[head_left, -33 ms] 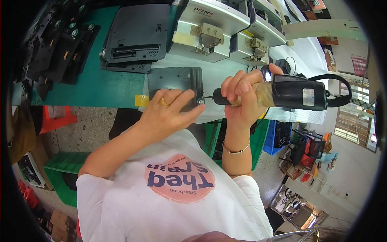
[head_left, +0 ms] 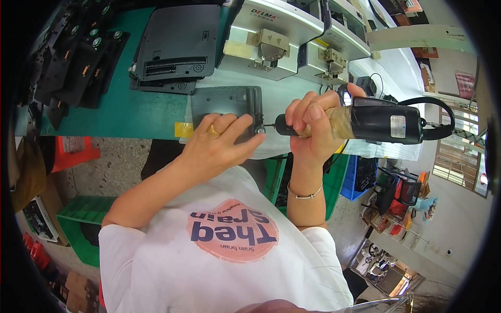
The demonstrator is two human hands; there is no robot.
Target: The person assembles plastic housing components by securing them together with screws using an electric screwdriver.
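Note:
A dark plastic casing (head_left: 228, 100) stands at the near edge of the bench. My left hand (head_left: 216, 141), a gold ring on one finger, holds it with bent fingers over its near part. The thumb reaches a small round metal part (head_left: 261, 130) at the casing's right corner. My right hand (head_left: 315, 117) is closed around a black electric screwdriver (head_left: 389, 121) whose grip is wrapped in yellowish tape. Lying level, the tool points left, and its thin bit (head_left: 269, 125) reaches the casing's right edge by the round part. The tip's exact contact is too small to make out.
Black casings (head_left: 180, 39) lie stacked behind my left hand. Several dark panels with round metal parts (head_left: 78, 62) lean at the far left. Two pale machines (head_left: 261, 52) stand at the back. Below the bench are green crates (head_left: 78, 214) and a blue crate (head_left: 360, 177).

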